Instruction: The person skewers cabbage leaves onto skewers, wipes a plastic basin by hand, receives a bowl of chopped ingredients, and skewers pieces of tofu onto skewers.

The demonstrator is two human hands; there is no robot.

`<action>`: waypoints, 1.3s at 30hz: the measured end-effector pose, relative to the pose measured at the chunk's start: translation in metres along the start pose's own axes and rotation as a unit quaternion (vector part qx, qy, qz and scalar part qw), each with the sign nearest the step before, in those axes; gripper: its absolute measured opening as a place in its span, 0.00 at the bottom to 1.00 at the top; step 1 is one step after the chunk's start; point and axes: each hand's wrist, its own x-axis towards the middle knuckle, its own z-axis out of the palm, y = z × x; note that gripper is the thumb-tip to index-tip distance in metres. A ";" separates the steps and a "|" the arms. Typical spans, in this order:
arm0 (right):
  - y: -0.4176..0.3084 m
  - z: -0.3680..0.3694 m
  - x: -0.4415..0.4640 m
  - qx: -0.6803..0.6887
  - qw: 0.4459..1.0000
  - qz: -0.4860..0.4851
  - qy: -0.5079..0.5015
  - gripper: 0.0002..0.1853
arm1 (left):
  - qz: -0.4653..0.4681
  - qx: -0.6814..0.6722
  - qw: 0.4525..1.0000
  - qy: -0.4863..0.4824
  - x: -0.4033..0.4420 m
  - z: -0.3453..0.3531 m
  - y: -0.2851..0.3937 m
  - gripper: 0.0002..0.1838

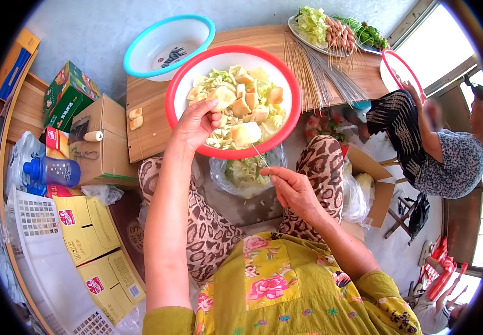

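My right hand [294,190] pinches a thin skewer [261,156]. On the skewer's far end sits a pale chunk [246,134] with browned edges, bread or tofu by its look. Above the bowl's left side, my left hand [195,124] is closed, thumb and fingertips on another pale yellow chunk [222,97]. Both chunks are over a white bowl with a red rim [294,106]. Inside the bowl lie cut cabbage leaves [276,120] and more browned chunks [240,108].
A wooden table [152,117] carries a blue-rimmed basin [169,47], loose skewers [322,72] and a platter of skewered food [339,36]. Below the bowl hangs a plastic bag of leaves [247,173]. Cartons [88,229] stand left; another person [448,156] sits right.
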 end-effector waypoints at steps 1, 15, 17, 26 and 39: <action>0.000 0.000 0.000 -0.001 1.000 0.000 -0.001 0.14 | 0.000 0.000 1.000 0.000 0.000 0.000 0.000 0.10; -0.004 -0.001 -0.002 -0.045 0.999 -0.007 0.018 0.13 | 0.002 0.056 0.998 -0.026 -0.007 -0.002 0.006 0.07; -0.003 0.000 -0.002 -0.057 0.998 -0.007 0.021 0.13 | 0.001 0.061 0.998 -0.029 -0.007 -0.002 0.007 0.07; -0.005 0.005 -0.001 -0.075 0.996 -0.016 0.036 0.13 | -0.008 0.087 0.996 -0.025 -0.012 0.000 0.009 0.08; -0.004 0.014 0.012 -0.016 0.999 -0.018 0.027 0.14 | -0.022 0.115 0.993 -0.020 -0.018 0.008 0.004 0.10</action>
